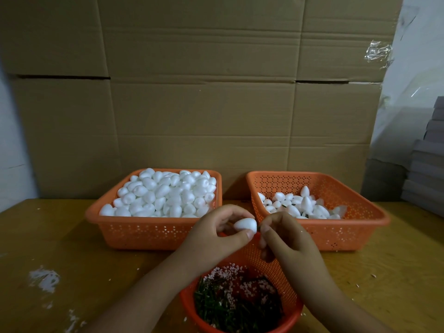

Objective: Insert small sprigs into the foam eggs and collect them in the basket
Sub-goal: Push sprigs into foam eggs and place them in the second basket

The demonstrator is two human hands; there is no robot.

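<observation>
Head view: the left hand (217, 233) grips a foam egg (245, 224) at 6 o'clock of the table, above the sprig basket (283, 280). The right hand (284, 236) pinches a green sprig (258, 227) at the egg's tip. Pushing it at an angle could bend the sprig or crumble the foam; the collecting basket (355, 234) waits at 2 o'clock.

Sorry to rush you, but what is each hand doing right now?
Left hand: closed around a foam egg.
Right hand: pinching a small green sprig at the egg's end.
</observation>
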